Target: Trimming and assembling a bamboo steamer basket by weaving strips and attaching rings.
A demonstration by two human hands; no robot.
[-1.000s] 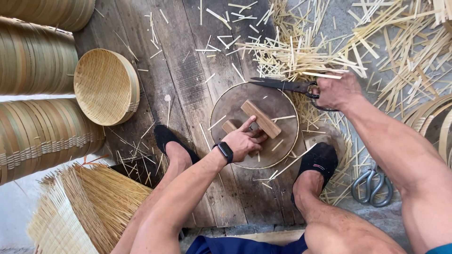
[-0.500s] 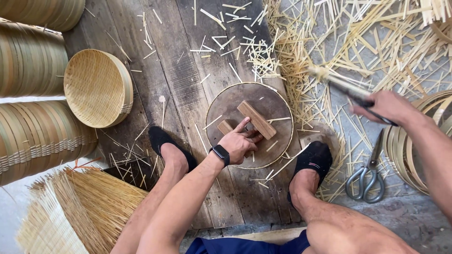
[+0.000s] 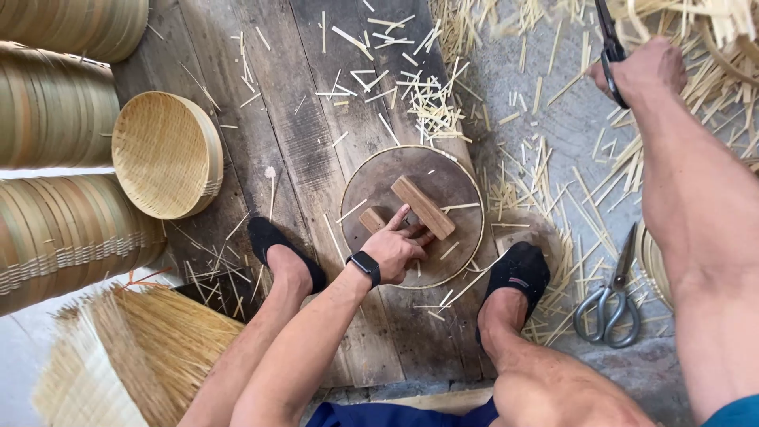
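Round disc (image 3: 411,215), brown and rimmed with a pale bamboo band, is laid flat on the dark wooden planks (image 3: 269,103) between the two black-shod feet. A short wooden block (image 3: 423,207) is set across its middle, its long axis running from upper left to lower right in the head view, and a smaller stub of wood (image 3: 371,219) is seen just beside it to the lower left. The left hand (image 3: 395,249) is pressed on the disc at the near end of the block, fingers spread and touching the wood, so its grip is flat and open rather than closed around anything.

The right hand (image 3: 644,71) is held well apart, up and to the right of the disc over the grey floor strewn with bamboo slivers (image 3: 545,182). Its grip is closed on the dark shears (image 3: 609,39), whose blades point away toward the top edge. The disc thus lies down and to the left of that grip, and the left hand is much the nearer to it.

A second pair of scissors (image 3: 609,304) is left on the floor beside the right foot. A shallow woven basket (image 3: 162,154) is propped at the left, against stacked bamboo hoops (image 3: 55,103).
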